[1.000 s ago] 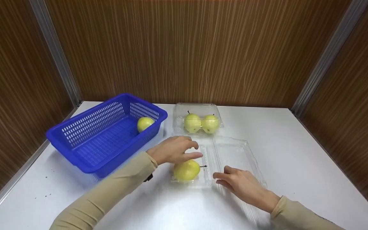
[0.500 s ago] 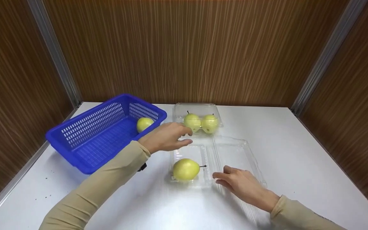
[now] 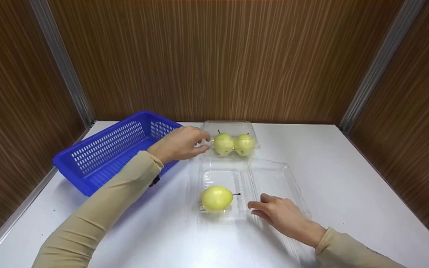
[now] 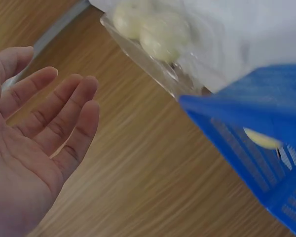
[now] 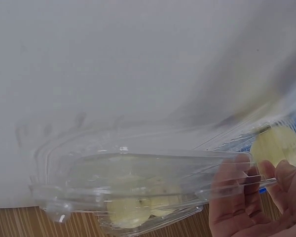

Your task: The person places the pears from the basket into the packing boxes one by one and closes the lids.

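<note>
My left hand [image 3: 183, 143] hovers at the right end of the blue basket [image 3: 106, 149], its fingers loosely bent and holding nothing. Part of a yellow pear [image 4: 261, 139] shows in the basket in the left wrist view; in the head view the hand hides it. An opened clear plastic container [image 3: 291, 178] lies flat in the middle, with one pear [image 3: 216, 198] on its side in the left half, stem pointing right. My right hand [image 3: 281, 216] pinches the container's edge between thumb and fingers, which show through the plastic in the right wrist view.
Behind the opened container stands a closed clear container [image 3: 229, 126] with two pears [image 3: 223, 144] in it. Wood-grain panels [image 3: 214, 59] enclose the white table [image 3: 348, 178] at the back and both sides.
My left hand has moved from above the pear in the opened container back and left to the basket's right end. The right hand and the pear in the container have stayed put.
</note>
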`<state>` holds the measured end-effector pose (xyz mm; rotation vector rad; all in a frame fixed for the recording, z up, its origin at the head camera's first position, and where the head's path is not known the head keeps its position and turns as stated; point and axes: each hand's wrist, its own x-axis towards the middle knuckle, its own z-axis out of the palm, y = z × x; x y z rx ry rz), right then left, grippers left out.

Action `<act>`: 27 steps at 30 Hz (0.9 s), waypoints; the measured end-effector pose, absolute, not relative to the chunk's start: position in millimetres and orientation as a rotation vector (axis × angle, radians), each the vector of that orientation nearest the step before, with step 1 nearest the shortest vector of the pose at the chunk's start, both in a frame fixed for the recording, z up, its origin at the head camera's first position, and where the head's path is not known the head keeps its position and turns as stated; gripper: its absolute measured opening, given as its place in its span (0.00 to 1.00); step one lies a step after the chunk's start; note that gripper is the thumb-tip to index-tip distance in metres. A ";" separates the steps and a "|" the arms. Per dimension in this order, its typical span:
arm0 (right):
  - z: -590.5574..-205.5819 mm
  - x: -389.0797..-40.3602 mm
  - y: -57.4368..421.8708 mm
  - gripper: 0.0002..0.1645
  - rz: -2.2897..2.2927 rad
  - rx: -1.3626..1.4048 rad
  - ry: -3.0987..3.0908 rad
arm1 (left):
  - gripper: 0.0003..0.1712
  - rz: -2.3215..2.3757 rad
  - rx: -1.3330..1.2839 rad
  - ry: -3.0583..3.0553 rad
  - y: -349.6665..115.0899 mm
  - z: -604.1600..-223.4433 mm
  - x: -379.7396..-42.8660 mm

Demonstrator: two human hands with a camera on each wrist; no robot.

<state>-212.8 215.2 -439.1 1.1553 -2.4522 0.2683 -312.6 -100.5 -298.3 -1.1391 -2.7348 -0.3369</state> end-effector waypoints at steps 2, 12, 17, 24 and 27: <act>-439.2 -212.7 215.0 0.10 0.269 1.157 -2.447 | 0.16 -0.318 -1.114 -2.752 -106.8 -294.9 -316.6; -440.4 -211.9 213.7 0.11 0.265 1.143 -2.448 | 0.20 -0.201 -0.833 -2.903 -141.4 -281.7 -338.4; -441.1 -211.8 213.9 0.10 0.261 1.155 -2.431 | 0.22 -0.123 -0.732 -2.960 -159.5 -289.0 -351.7; -442.0 -209.8 214.3 0.11 0.284 1.155 -2.440 | 0.24 -0.103 -0.607 -3.103 -181.0 -300.5 -366.5; -441.6 -209.6 215.1 0.11 0.291 1.156 -2.448 | 0.27 -0.123 -0.577 -3.228 -184.2 -306.9 -369.9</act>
